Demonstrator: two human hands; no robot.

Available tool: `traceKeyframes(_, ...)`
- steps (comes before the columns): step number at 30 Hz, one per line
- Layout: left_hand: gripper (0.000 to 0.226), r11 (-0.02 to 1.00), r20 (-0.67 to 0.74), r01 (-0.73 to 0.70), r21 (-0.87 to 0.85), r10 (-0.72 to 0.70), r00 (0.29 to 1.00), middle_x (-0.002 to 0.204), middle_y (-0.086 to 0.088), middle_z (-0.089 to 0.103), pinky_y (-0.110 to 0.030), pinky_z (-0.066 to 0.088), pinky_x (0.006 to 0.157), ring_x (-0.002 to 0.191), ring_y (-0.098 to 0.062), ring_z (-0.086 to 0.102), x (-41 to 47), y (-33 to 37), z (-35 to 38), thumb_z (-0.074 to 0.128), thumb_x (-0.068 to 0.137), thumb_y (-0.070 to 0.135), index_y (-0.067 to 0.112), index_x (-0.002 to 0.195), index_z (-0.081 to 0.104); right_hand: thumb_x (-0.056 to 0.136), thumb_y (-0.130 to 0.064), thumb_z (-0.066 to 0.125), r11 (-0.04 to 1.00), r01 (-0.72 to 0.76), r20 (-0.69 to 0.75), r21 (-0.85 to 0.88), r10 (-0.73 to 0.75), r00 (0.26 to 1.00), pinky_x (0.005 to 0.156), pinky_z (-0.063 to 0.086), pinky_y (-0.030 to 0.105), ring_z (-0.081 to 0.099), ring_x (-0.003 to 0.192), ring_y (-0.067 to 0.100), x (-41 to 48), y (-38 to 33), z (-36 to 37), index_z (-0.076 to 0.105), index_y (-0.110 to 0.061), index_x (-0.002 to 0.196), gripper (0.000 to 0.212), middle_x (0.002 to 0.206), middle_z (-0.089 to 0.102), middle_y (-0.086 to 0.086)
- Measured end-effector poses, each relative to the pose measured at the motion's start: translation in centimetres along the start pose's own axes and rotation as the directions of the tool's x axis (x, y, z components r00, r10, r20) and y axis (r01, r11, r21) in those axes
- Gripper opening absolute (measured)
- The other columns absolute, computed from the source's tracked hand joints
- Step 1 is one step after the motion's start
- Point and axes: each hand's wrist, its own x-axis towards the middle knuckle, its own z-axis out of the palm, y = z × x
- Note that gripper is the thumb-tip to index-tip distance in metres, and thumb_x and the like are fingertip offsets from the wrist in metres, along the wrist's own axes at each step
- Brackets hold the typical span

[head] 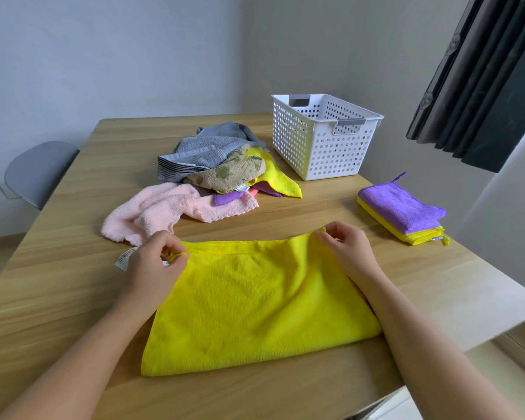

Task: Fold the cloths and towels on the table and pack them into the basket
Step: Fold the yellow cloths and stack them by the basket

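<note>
While the yellow cloth (255, 307) lies flat on the table (58, 268) directly before the person, the left hand (153, 263) and the right hand (344, 248) each pinch one far corner between thumb and curled fingers, probably to align the doubled edges and keep the fold square. The cloth is bright, finely ribbed, apparently folded once, with a stitched hem. A folded stack (400, 213) waits near the basket (319, 140), seemingly staged for packing.
</note>
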Motion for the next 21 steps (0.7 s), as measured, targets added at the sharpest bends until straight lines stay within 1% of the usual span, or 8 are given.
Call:
traceKeyframes(1, 0.037, 0.999, -0.009, 0.043, -0.019, -0.043, 0.999, 0.074, 0.008, 0.06, -0.007, 0.037, 0.06, 0.071, 0.008, 0.051, 0.1, 0.0, 0.0, 0.07, 0.075, -0.004, 0.026, 0.068, 0.051, 0.085, -0.018, 0.067, 0.999, 0.019, -0.029, 0.04, -0.018, 0.999, 0.054, 0.033, 0.021, 0.039, 0.055, 0.004, -0.2, 0.0, 0.1, 0.06, -0.018, 0.07, 0.016, 0.061, 0.051, -0.005)
traceKeyframes(3, 0.034, 0.992, -0.02, 0.11, -0.064, -0.111, 0.994, 0.073, 0.009, 0.058, -0.009, 0.037, 0.058, 0.065, 0.008, 0.05, 0.2, 0.1, -0.1, 0.07, 0.076, -0.002, 0.026, 0.068, 0.052, 0.085, -0.015, 0.067, 0.99, 0.049, -0.105, 0.132, -0.035, 0.994, 0.05, 0.03, 0.016, 0.036, 0.052, 0.001, -0.6, -0.1, -0.1, 0.056, -0.015, 0.068, 0.021, 0.06, 0.046, -0.003)
traceKeyframes(7, 0.023, 0.955, 0.023, 0.209, -0.209, -0.209, 0.978, 0.067, -0.001, 0.054, -0.015, 0.038, 0.052, 0.052, 0.003, 0.046, 0.3, 0.2, -0.3, 0.07, 0.08, 0.003, 0.019, 0.071, 0.055, 0.088, -0.013, 0.065, 0.959, 0.092, -0.21, 0.267, -0.035, 0.977, 0.049, 0.029, 0.013, 0.034, 0.049, -0.002, -1.0, -0.3, -0.7, 0.046, -0.017, 0.063, 0.031, 0.058, 0.039, -0.005)
traceKeyframes(10, 0.017, 0.921, 0.014, 0.244, -0.304, -0.252, 0.968, 0.068, -0.001, 0.054, -0.007, 0.036, 0.05, 0.052, 0.005, 0.047, 0.4, 0.6, -0.6, 0.069, 0.082, 0.007, 0.014, 0.072, 0.056, 0.089, -0.014, 0.064, 0.945, 0.11, -0.248, 0.309, -0.032, 0.968, 0.05, 0.03, 0.013, 0.035, 0.05, -0.002, -1.2, -0.4, -0.9, 0.046, -0.018, 0.064, 0.031, 0.059, 0.039, -0.005)
traceKeyframes(12, 0.017, 0.884, -0.001, 0.271, -0.38, -0.294, 0.956, 0.068, -0.002, 0.054, -0.005, 0.035, 0.049, 0.053, 0.005, 0.048, 0.4, 0.8, -0.9, 0.068, 0.083, 0.006, 0.011, 0.072, 0.056, 0.089, -0.013, 0.063, 0.943, 0.129, -0.273, 0.308, -0.042, 0.961, 0.051, 0.03, 0.013, 0.035, 0.05, -0.002, -1.3, -0.3, -1.0, 0.046, -0.019, 0.065, 0.03, 0.06, 0.039, -0.006)
traceKeyframes(14, 0.018, 0.851, 0.0, 0.294, -0.435, -0.326, 0.945, 0.07, -0.003, 0.054, -0.005, 0.037, 0.051, 0.06, -0.001, 0.049, 0.4, 0.8, -1.1, 0.068, 0.082, 0.004, 0.011, 0.072, 0.055, 0.09, -0.012, 0.062, 0.949, 0.149, -0.286, 0.278, -0.067, 0.956, 0.053, 0.032, 0.013, 0.037, 0.052, -0.002, -1.3, -0.3, -0.9, 0.047, -0.019, 0.067, 0.029, 0.061, 0.041, -0.006)
traceKeyframes(17, 0.021, 0.834, 0.008, 0.302, -0.462, -0.336, 0.942, 0.072, -0.002, 0.052, -0.005, 0.039, 0.053, 0.066, -0.008, 0.047, 0.2, 1.0, -1.0, 0.067, 0.081, -0.001, 0.014, 0.075, 0.053, 0.09, -0.01, 0.061, 0.96, 0.174, -0.287, 0.221, -0.107, 0.952, 0.056, 0.034, 0.012, 0.041, 0.055, -0.003, -1.3, -0.3, -0.8, 0.046, -0.02, 0.068, 0.028, 0.063, 0.043, -0.006)
traceKeyframes(21, 0.029, 0.826, 0.059, 0.292, -0.482, -0.302, 0.951, 0.084, 0.002, 0.056, -0.007, 0.044, 0.062, 0.074, -0.004, 0.052, 0.3, 1.0, -1.3, 0.063, 0.082, -0.006, 0.021, 0.093, 0.057, 0.088, -0.008, 0.063, 0.964, 0.185, -0.277, 0.19, -0.129, 0.952, 0.059, 0.036, 0.011, 0.045, 0.058, -0.006, -1.3, -0.1, -0.8, 0.049, -0.021, 0.069, 0.027, 0.066, 0.048, -0.008)
